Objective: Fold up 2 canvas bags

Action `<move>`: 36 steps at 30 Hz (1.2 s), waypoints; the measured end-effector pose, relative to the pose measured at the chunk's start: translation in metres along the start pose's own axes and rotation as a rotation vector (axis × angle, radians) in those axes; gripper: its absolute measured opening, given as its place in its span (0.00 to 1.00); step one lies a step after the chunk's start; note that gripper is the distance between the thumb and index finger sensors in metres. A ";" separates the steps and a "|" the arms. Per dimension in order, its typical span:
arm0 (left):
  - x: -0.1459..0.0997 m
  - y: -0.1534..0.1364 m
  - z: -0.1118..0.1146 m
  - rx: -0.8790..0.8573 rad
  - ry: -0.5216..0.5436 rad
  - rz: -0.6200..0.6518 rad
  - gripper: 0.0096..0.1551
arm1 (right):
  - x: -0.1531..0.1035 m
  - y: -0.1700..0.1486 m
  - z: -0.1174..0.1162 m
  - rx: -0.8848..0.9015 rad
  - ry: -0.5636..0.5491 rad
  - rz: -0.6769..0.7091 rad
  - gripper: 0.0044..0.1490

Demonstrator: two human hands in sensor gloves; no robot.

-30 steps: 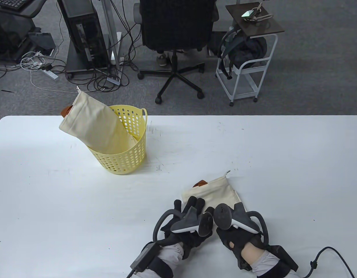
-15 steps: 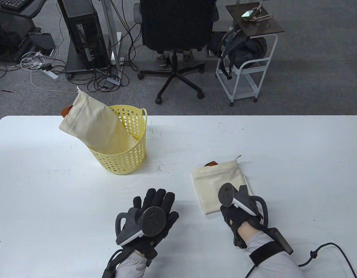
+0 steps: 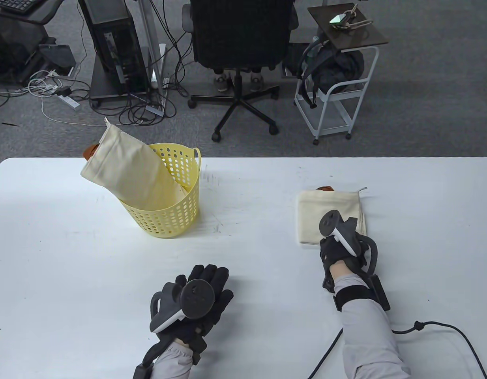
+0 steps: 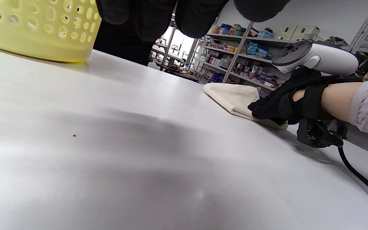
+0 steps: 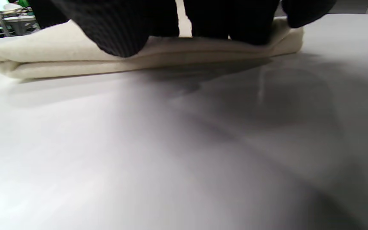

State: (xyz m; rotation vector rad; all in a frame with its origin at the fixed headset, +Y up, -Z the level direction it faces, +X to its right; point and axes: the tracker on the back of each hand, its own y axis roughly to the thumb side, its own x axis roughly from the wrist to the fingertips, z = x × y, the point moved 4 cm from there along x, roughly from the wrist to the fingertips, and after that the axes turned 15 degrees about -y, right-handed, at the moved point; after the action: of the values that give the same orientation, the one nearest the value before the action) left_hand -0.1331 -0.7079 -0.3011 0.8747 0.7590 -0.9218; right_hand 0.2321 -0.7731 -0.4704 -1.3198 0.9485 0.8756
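Bright, even overhead light on the table (image 3: 267, 185) (soft shadows, sheen); wrist views blurred up close.

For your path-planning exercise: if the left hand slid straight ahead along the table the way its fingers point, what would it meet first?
The left hand points up and slightly right across bare table. The way looks free to the far edge: the basket lies left of that line, the folded bag right, though the heading is only roughly readable.

In the table view the right hand's fingers were hidden under its tracker (image 3: 338, 231), so their hold on the folded bag (image 3: 326, 209) could not be judged. The second bag's (image 3: 129, 173) lower end was concealed inside the basket (image 3: 176, 221). In the right wrist view the fingertips (image 5: 120, 28) were cut off by the top edge and blurred.
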 end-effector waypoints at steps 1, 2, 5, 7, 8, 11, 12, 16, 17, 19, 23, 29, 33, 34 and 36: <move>0.000 -0.001 0.000 -0.001 0.001 -0.003 0.40 | 0.005 -0.002 0.000 -0.004 -0.001 -0.015 0.38; 0.000 -0.001 0.000 -0.003 0.001 -0.005 0.40 | 0.009 -0.004 0.000 -0.007 -0.001 -0.025 0.38; 0.000 -0.001 0.000 -0.009 -0.002 -0.002 0.40 | 0.020 -0.011 0.001 -0.009 -0.012 -0.063 0.38; 0.001 0.000 0.000 0.000 -0.006 -0.004 0.40 | 0.026 -0.016 0.001 -0.025 -0.035 -0.080 0.38; 0.001 0.000 0.001 0.002 -0.008 -0.004 0.40 | 0.028 -0.018 0.001 -0.037 -0.049 -0.085 0.38; 0.002 -0.002 0.001 -0.010 -0.015 -0.009 0.40 | 0.028 -0.024 -0.001 -0.019 -0.065 -0.093 0.38; 0.003 -0.004 0.001 -0.019 -0.016 -0.014 0.40 | 0.026 -0.025 -0.002 -0.004 -0.062 -0.081 0.38; 0.004 -0.008 0.002 -0.033 -0.023 -0.023 0.40 | 0.019 -0.034 -0.007 0.060 0.049 -0.002 0.46; 0.004 -0.008 0.002 -0.033 -0.023 -0.025 0.40 | 0.014 -0.037 -0.007 0.119 0.088 0.022 0.47; 0.004 -0.007 0.002 -0.031 -0.016 -0.025 0.40 | -0.003 -0.040 0.002 0.242 0.019 0.002 0.46; 0.003 -0.005 0.002 -0.027 0.014 -0.030 0.40 | -0.041 -0.033 0.033 0.251 -0.090 0.164 0.45; 0.004 -0.004 0.001 -0.085 0.019 -0.022 0.41 | -0.106 -0.031 0.069 0.469 -0.182 0.288 0.44; 0.004 0.001 -0.003 -0.144 0.035 0.000 0.43 | -0.120 -0.042 0.062 0.648 -0.219 0.261 0.43; 0.004 0.003 -0.006 -0.160 0.043 0.005 0.43 | -0.117 -0.041 0.054 0.669 -0.161 0.280 0.43; 0.003 0.004 -0.016 -0.168 0.067 0.001 0.43 | -0.116 -0.044 0.048 0.685 -0.067 0.284 0.44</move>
State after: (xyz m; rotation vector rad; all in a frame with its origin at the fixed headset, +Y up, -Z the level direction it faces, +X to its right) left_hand -0.1311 -0.6939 -0.3090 0.7612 0.8804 -0.8189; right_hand 0.2321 -0.7270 -0.3457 -0.5758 1.2580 0.7039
